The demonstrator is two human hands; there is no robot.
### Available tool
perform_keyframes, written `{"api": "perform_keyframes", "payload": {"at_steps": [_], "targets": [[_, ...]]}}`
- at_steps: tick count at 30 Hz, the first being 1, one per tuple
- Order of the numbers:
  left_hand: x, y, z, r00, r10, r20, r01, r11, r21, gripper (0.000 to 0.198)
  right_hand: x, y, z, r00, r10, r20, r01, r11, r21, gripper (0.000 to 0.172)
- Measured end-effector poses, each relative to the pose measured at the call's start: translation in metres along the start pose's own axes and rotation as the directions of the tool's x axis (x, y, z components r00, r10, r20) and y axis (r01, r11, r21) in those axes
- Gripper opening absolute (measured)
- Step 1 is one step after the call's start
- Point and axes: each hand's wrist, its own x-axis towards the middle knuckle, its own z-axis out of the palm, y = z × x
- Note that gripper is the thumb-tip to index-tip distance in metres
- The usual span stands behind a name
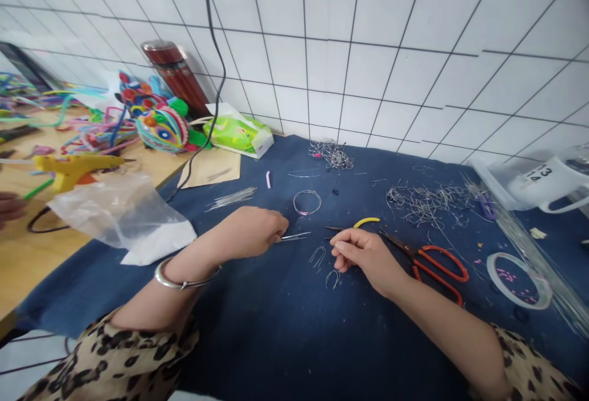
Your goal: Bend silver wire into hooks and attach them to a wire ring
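On the blue cloth point(257, 346), between both hands, a few straight wires point(296, 237): stretched mostly sideways in long axis, tipped slightly upward toward the right, splayed a little. Close against the fingertips of the left hand point(255, 229) at one end, aimed roughly toward the right hand point(361, 254) at the other, with some bare cloth between. So by far nearer to the left hand, and met at the end rather than across the middle.

On the left, fingers bent and drawn together, low over the cloth; cannot tell whether pinching those wires or only touching. On the right, thumb and fingers also drawn together, well apart from the left hand; cannot tell whether gripping anything small.

Just below, between the wires and the right hand, two small groups of U-bent wires point(317, 252). Just above the right fingers, partly hidden, yellow-handled pliers point(367, 221) with dark tips turned left. Behind the right wrist, red-handled scissors point(415, 255).

Farther out, directly above the straight wires, a ring point(302, 213) with pink beads; up and left, a bundle point(232, 198) of straight lengths; up and right, a loose tangle point(426, 202) of wire.
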Motion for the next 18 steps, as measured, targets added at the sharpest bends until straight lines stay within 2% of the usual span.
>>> {"api": "perform_keyframes", "payload": {"at_steps": [5, 12, 18], "targets": [[-0.0030, 0.0004, -0.0030, 1.000, 0.001, -0.014, -0.001, 0.999, -0.054, 0.015, -0.0002, -0.0013, 0.0006, 1.000, 0.006, -0.005, -0.006, 1.000, -0.015, 0.018], [-0.0028, 0.0024, 0.0007, 1.000, -0.017, -0.003, 0.017, 1.000, 0.005, 0.016, -0.0013, -0.0036, 0.0035, 1.000, -0.008, -0.004, 0.008, 0.997, -0.081, 0.019], [-0.0028, 0.0008, 0.0006, 1.000, -0.001, -0.014, 0.000, 0.998, -0.057, 0.017, -0.0020, -0.0040, 0.0040, 1.000, -0.005, -0.001, 0.005, 0.995, -0.101, 0.018]]}}
